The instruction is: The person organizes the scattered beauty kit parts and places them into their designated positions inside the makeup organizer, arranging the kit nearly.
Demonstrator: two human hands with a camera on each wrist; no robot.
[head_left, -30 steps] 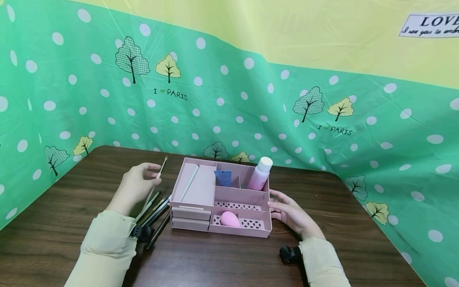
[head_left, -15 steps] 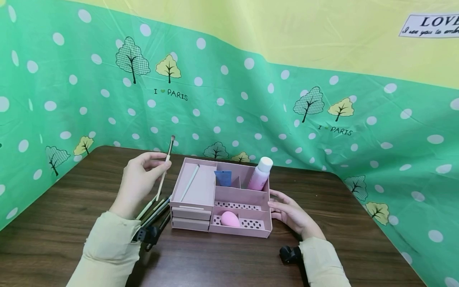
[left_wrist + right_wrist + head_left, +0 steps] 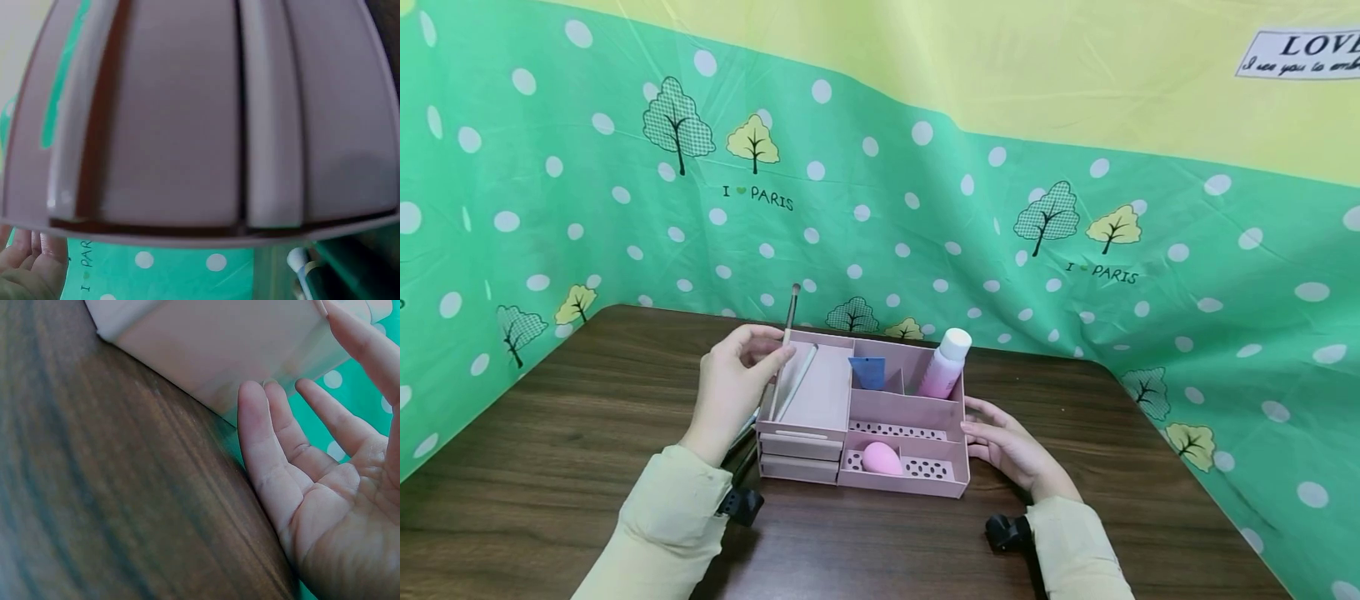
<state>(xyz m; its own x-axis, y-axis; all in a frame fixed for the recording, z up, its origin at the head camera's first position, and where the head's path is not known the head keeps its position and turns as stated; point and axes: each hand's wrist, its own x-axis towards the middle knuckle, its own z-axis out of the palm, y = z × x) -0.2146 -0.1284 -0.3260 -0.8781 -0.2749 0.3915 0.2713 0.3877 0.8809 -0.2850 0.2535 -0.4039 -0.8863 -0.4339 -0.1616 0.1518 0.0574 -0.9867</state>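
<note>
My left hand [image 3: 733, 385] pinches a slim makeup brush [image 3: 792, 308] between thumb and fingers, bristles up. The brush's lower end overlaps the left tray of a pink desktop organizer [image 3: 906, 408]. A pale, slender brush-like stick [image 3: 797, 382] lies slanted in that same tray. At the organizer's right wall, my right hand [image 3: 1011, 446] has its fingers extended, the fingertips right at the side. The right wrist view shows those fingers [image 3: 256, 419] spread beside the wall. Drawer fronts [image 3: 169, 112] fill most of the left wrist view, hiding the held brush.
A pink bottle with a white cap [image 3: 945, 367] and a blue item [image 3: 868, 372] stand in the back compartments. A pink makeup sponge [image 3: 881, 457] sits in front. More brushes [image 3: 743, 457] lie on the wooden table [image 3: 865, 550], partly behind my left wrist. A polka-dot curtain [image 3: 865, 167] hangs behind.
My left hand has lifted the brush from beside the pile of brushes and carried it right, over the organizer's left tray. My right hand has stayed put.
</note>
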